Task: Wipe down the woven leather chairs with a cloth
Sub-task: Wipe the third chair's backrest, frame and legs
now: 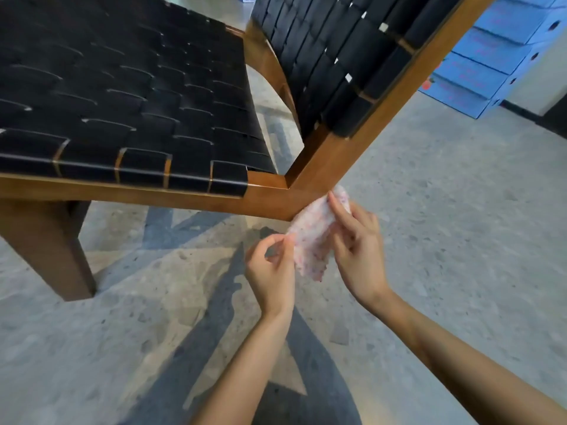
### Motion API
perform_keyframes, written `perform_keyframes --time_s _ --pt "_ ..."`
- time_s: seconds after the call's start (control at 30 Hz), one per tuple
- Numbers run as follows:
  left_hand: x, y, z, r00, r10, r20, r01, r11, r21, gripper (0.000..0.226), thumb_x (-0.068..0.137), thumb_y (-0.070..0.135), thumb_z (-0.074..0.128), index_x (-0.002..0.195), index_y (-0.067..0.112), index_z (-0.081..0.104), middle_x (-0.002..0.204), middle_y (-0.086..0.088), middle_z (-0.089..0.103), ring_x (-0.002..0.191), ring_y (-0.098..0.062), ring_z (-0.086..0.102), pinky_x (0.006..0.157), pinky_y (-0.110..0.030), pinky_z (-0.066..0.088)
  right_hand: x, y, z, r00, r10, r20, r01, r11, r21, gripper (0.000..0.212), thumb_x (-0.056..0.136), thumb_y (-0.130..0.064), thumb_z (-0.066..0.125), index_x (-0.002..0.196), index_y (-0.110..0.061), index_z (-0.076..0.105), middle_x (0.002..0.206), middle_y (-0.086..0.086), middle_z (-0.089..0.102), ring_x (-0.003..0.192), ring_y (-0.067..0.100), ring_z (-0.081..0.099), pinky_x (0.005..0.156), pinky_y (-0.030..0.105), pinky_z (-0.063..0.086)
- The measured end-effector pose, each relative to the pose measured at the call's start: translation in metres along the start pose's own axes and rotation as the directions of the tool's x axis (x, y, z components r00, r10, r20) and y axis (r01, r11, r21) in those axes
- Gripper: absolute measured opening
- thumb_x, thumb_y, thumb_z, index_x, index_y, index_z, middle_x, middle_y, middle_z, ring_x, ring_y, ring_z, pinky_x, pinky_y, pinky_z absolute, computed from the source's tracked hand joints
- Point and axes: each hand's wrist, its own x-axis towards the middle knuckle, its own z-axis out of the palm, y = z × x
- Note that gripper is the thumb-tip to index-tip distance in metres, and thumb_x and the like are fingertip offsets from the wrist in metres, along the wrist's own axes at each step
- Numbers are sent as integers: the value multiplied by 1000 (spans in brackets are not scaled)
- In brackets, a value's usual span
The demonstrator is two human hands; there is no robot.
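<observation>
A chair with a black woven leather seat [122, 96] and backrest [337, 56] in a brown wooden frame [270, 197] fills the upper half of the head view. A small white cloth with pink speckles [310, 237] hangs just below the frame's corner joint, its top edge touching the wood. My right hand [359, 250] holds the cloth from the right, with the index finger lying straight along it. My left hand [271, 271] pinches the cloth's left edge between thumb and fingertips.
The chair stands on a speckled grey floor with darker painted shapes [184, 348]. A thick wooden leg [49, 250] is at the left. Stacked blue cardboard boxes [491, 56] stand behind the chair at the upper right.
</observation>
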Motion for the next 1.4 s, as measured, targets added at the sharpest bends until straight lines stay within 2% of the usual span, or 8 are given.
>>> perform_keyframes --time_s 0.1,0.23,0.4,0.5,0.73,0.9,1.13,1.4 --pt "6 -5 14 995 -13 -102 12 1000 -13 5 86 34 69 87 31 66 100 12 47 94 -10 52 75 -21 49 3 3 4 1000 -26 6 25 999 41 52 93 2 49 142 -17 47 137 3 53 118 18 47 98 10 33" --pt "15 -9 29 996 1 -84 -15 985 -171 5 93 24 62 92 27 58 104 -3 65 95 -16 64 77 -23 55 9 16 11 999 -40 -26 41 996 73 50 95 -4 53 142 -18 46 128 -3 55 112 15 52 95 27 45" --pt "15 -12 39 998 -53 33 62 897 -437 18 93 18 62 104 27 50 117 0 60 109 -14 62 82 -25 54 22 25 17 994 -88 -63 93 992 83 43 97 -13 54 139 -13 49 119 -7 57 112 11 40 97 15 34" --pt "13 -10 44 988 20 153 69 828 -557 36 88 18 69 121 17 54 120 -2 66 110 -13 64 88 -25 53 23 24 21 997 -70 27 66 987 149 50 99 -27 51 146 -18 36 139 5 51 129 19 42 110 36 36" --pt "13 -20 67 995 91 30 -64 863 -501 28 89 12 67 115 3 65 110 -3 72 104 -10 67 85 -22 53 27 35 19 991 -115 70 95 967 238 51 102 -20 43 150 -28 24 134 6 57 116 22 57 103 33 42" --pt "14 -49 86 994 79 72 -43 910 -412 13 87 10 69 98 3 68 98 -5 74 93 -11 69 81 -24 53 11 75 21 994 -8 110 -15 980 199 50 102 -13 41 150 -19 28 133 -36 37 118 -12 49 95 8 37" --pt "21 -110 127 963 -71 260 129 969 -213 13 81 3 72 82 15 68 83 3 73 80 -9 67 71 -20 52 -15 145 18 937 244 249 -283 950 134 49 101 -25 34 150 -26 28 146 -9 44 131 4 45 109 30 39" --pt "26 -130 154 909 -204 364 239 970 -51 14 67 21 77 77 19 67 85 -2 72 84 -17 69 78 -29 56 -12 175 10 833 422 358 -487 867 110 46 101 -9 37 145 -23 32 131 -8 50 117 10 52 76 -4 38"
